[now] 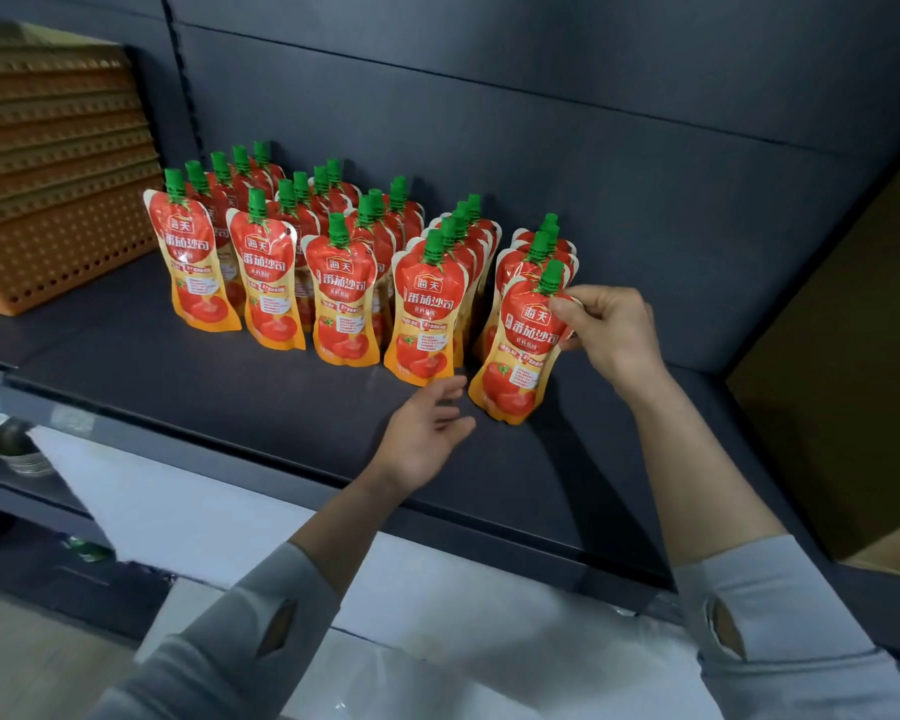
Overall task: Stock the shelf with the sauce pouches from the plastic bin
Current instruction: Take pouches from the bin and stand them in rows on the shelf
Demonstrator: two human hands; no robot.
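Several red and orange sauce pouches with green caps stand in rows on the dark shelf [230,397]. The front pouch of the rightmost row [520,356] leans a little to the right, and my right hand [611,330] pinches its upper right edge just below the cap. My left hand [427,428] hovers with relaxed fingers just left of that pouch's base, holding nothing. The neighbouring row's front pouch [424,314] stands upright just behind my left fingertips. A white plastic bin [219,511] sits below the shelf's front edge, mostly hidden by my arms.
A stack of orange perforated baskets [58,200] fills the shelf's left end. The shelf's back panel [593,148] rises behind the rows. A brown cardboard surface [842,381] borders the shelf on the right. Metal tins [6,444] sit on a lower shelf at left.
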